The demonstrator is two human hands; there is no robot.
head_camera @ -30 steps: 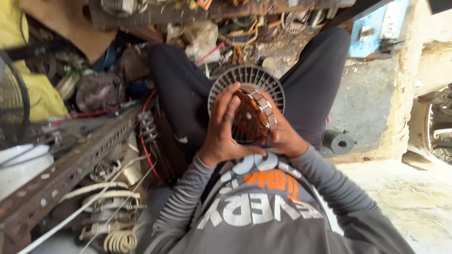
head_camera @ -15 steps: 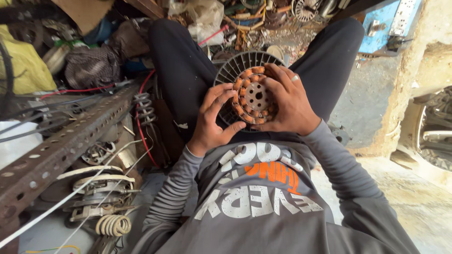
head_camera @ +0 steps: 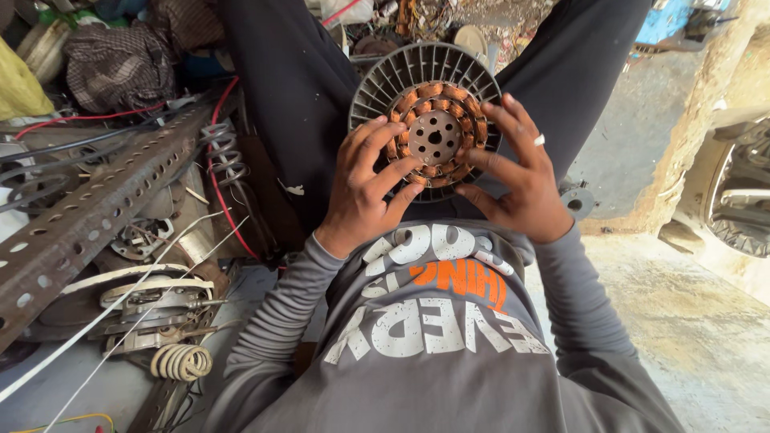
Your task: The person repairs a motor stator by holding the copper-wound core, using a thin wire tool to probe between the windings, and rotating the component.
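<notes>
A round copper-wound motor stator (head_camera: 434, 136) lies flat inside a grey finned round housing (head_camera: 383, 80) that rests on my lap between my dark trouser legs. My left hand (head_camera: 365, 188) has its fingertips on the stator's left and lower rim. My right hand (head_camera: 517, 176), with a ring on one finger, touches the stator's right edge with spread fingers. The stator's perforated centre plate faces up.
A rusty perforated angle bar (head_camera: 88, 216) runs diagonally at left. Beneath it lie coiled wire (head_camera: 180, 362), motor parts and white wires. A red cable (head_camera: 220, 160) and a spring hang beside my left leg. A small ring (head_camera: 576, 202) sits on the concrete floor at right.
The stator, earlier held tilted in both hands above the housing, now lies flat inside the finned housing. My fingers have opened out around its rim.
</notes>
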